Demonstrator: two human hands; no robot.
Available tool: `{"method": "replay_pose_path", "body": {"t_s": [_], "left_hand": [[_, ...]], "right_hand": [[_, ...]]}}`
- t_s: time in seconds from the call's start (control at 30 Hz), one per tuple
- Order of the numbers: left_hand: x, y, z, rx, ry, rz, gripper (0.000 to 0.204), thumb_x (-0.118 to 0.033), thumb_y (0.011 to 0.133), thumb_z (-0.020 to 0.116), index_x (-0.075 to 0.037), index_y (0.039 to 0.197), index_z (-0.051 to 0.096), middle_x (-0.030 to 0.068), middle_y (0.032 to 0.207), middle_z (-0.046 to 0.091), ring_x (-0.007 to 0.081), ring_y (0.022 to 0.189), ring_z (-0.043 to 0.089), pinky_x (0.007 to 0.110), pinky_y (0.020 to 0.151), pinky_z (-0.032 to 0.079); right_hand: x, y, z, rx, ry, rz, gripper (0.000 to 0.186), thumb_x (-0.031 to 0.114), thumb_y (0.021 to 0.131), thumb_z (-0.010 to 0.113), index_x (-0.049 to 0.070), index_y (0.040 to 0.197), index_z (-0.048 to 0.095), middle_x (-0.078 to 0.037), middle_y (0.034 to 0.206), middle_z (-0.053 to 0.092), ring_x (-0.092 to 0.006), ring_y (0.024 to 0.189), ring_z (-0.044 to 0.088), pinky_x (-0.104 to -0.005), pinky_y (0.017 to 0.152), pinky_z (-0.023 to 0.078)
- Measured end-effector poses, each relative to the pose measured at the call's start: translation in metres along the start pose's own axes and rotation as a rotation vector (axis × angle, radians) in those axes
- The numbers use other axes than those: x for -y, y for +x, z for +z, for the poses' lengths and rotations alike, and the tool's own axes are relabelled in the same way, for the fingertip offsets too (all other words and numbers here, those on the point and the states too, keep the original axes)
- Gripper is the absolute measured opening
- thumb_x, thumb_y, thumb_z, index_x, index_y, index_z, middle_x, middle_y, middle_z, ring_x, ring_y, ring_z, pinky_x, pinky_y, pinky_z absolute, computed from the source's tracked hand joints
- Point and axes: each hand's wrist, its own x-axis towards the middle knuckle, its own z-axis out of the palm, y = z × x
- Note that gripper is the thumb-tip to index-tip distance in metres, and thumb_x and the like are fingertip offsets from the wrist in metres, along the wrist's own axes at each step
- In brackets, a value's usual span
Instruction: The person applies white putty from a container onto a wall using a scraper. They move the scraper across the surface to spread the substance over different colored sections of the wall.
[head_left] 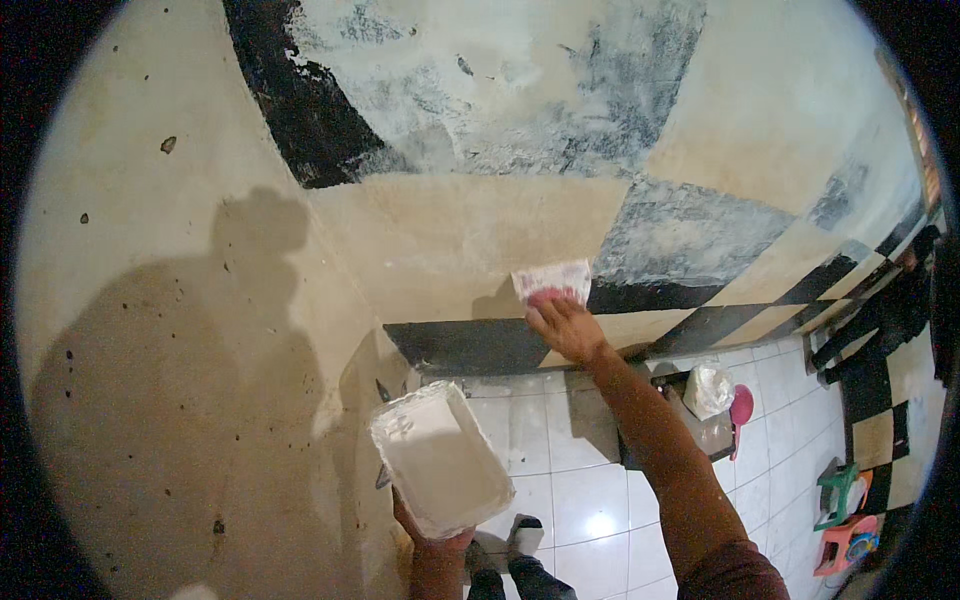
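Observation:
My left hand (432,532) grips a rectangular tub (387,467) from below, at its near end. White putty (440,455) covers the inside, and dried smears coat the rim. Against the wall (470,225), my right hand (570,330) has its fingers wrapped round a wide putty scraper (553,278), which is smeared white and shows a reddish part under the fingers. The blade lies on a cream square, beside a black patch. Patchy white coating (695,235) lies over the dark squares above and to the right.
On the tiled floor (590,510), a dark low table (705,435) carries a white plastic bag (709,390), with a pink dipper (740,405) beside it. Green (836,497) and orange-red stools (838,548) stand at right. Dark clothing (885,310) hangs far right. A bare wall (150,330) rises at left.

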Motion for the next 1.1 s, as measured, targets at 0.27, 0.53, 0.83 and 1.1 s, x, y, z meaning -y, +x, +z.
{"method": "replay_pose_path", "body": {"t_s": [0.27, 0.53, 0.83, 1.1], "left_hand": [[-0.01, 0.0, -0.01, -0.021, 0.01, 0.027, 0.071, -0.059, 0.093, 0.049, -0.017, 0.149, 0.037, 0.011, 0.147, 0.046, 0.0351, 0.13, 0.049, 0.057, 0.108, 0.041], [0.005, 0.007, -0.008, 0.002, -0.008, -0.024, 0.072, -0.06, 0.093, 0.05, -0.018, 0.149, 0.036, 0.0106, 0.148, 0.045, 0.0349, 0.131, 0.048, 0.058, 0.108, 0.04], [-0.016, 0.006, -0.019, -0.026, 0.006, 0.063, 0.073, -0.061, 0.092, 0.05, -0.018, 0.149, 0.035, 0.0101, 0.149, 0.044, 0.0347, 0.131, 0.048, 0.058, 0.108, 0.04], [-0.013, 0.003, -0.003, -0.003, -0.002, 0.052, 0.071, -0.059, 0.093, 0.049, -0.017, 0.148, 0.037, 0.011, 0.146, 0.047, 0.0345, 0.13, 0.049, 0.057, 0.105, 0.043]], "right_hand": [[0.016, 0.091, -0.103, -0.266, 0.167, 0.129, 0.04, 0.019, 0.079, 0.069, 0.008, 0.116, 0.059, -0.012, 0.121, 0.06, -0.0307, 0.1, 0.061, -0.0466, 0.087, 0.054], [0.024, 0.019, 0.025, 0.036, 0.127, -0.078, 0.044, 0.023, 0.083, 0.062, 0.009, 0.124, 0.053, -0.016, 0.129, 0.053, -0.0352, 0.117, 0.056, -0.0542, 0.09, 0.053], [0.044, 0.191, -0.159, -0.448, 0.214, 0.082, 0.023, 0.018, 0.076, 0.072, 0.009, 0.09, 0.056, -0.007, 0.098, 0.063, -0.0242, 0.078, 0.066, -0.0316, 0.063, 0.055], [0.069, 0.106, 0.002, -0.107, 0.058, -0.162, 0.044, 0.021, 0.085, 0.061, 0.008, 0.127, 0.054, -0.018, 0.118, 0.057, -0.0338, 0.099, 0.064, -0.0436, 0.076, 0.056]]}}
